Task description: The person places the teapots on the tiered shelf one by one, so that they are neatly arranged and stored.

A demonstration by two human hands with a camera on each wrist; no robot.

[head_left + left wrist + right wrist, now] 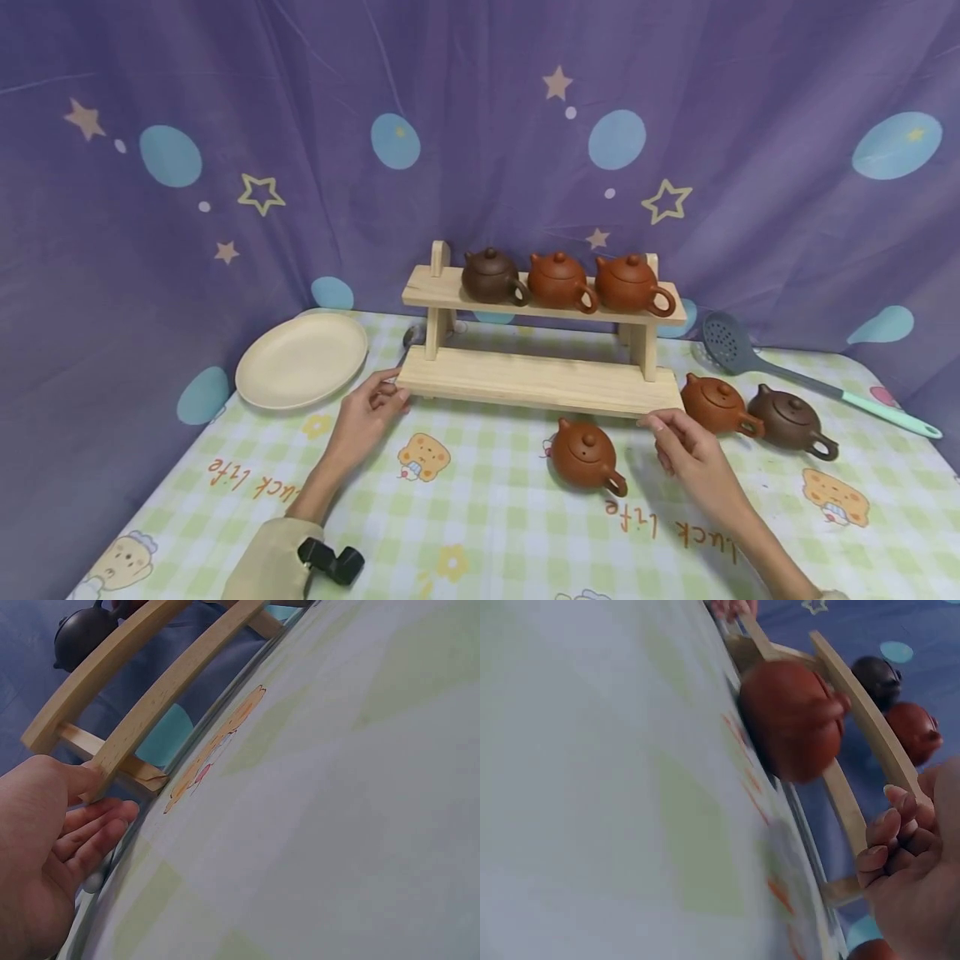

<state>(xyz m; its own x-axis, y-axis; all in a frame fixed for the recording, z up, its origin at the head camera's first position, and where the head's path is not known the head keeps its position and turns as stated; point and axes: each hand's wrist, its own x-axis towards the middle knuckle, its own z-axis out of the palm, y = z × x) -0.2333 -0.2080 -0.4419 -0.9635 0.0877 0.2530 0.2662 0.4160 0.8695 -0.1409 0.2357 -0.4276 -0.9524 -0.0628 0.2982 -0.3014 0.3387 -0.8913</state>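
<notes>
A two-tier wooden display shelf point(536, 379) stands near the back of the table. On its upper board sit a dark brown teapot point(491, 277) and two reddish-brown teapots point(558, 282). My left hand point(367, 417) pinches the lower board's left end, thumb above and fingers beneath, as the left wrist view shows. At the right front corner my right hand point(693, 458) grips the same board with curled fingers; its thumb is partly hidden in the right wrist view. In front of the shelf, a reddish-brown teapot point(585, 457) rests on the cloth, just left of my right hand.
Right of the shelf stand a reddish-brown teapot point(712, 404) and a dark brown teapot point(791, 419). Behind them lies a slotted spatula point(795, 375) with a mint handle. A cream plate point(302, 362) is at the left. A metal utensil point(412, 336) shows partly behind the shelf.
</notes>
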